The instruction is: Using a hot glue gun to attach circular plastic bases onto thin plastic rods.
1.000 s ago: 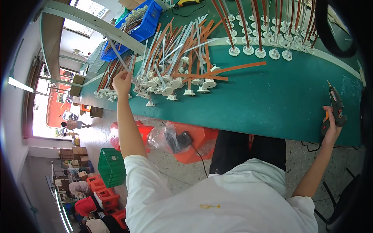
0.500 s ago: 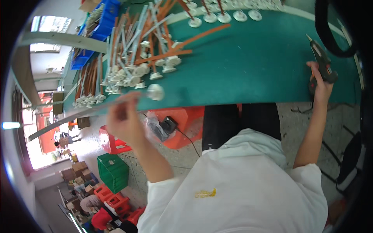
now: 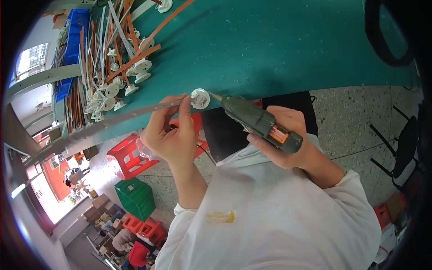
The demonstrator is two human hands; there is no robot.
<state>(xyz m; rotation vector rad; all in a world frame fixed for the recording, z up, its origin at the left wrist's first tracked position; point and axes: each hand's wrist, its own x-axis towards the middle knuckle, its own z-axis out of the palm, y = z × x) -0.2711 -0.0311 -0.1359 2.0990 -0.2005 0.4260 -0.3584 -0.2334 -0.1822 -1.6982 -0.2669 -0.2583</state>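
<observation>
My left hand [image 3: 173,135] pinches a long grey strip [image 3: 121,119] close to its end, where a small white round base [image 3: 200,100] sits just past the fingertips. The strip slants down toward the left, over the table's near edge. My right hand [image 3: 310,150] is wrapped round a dark green hot glue gun [image 3: 247,114] with an orange part at its back. Its nozzle tip points at the white base and lies right beside its edge; whether they touch I cannot tell.
On the green table [image 3: 252,49], a heap of orange and grey strips with white round bases [image 3: 110,90] lies left, near blue bins [image 3: 77,36]. Below are red stools [image 3: 130,155] and a green crate [image 3: 134,198]. A dark chair [image 3: 402,146] stands right. People sit at lower left.
My right hand has brought the glue gun from the table's far right to the white base. The left hand has moved slightly right with the strip. The view has shifted too.
</observation>
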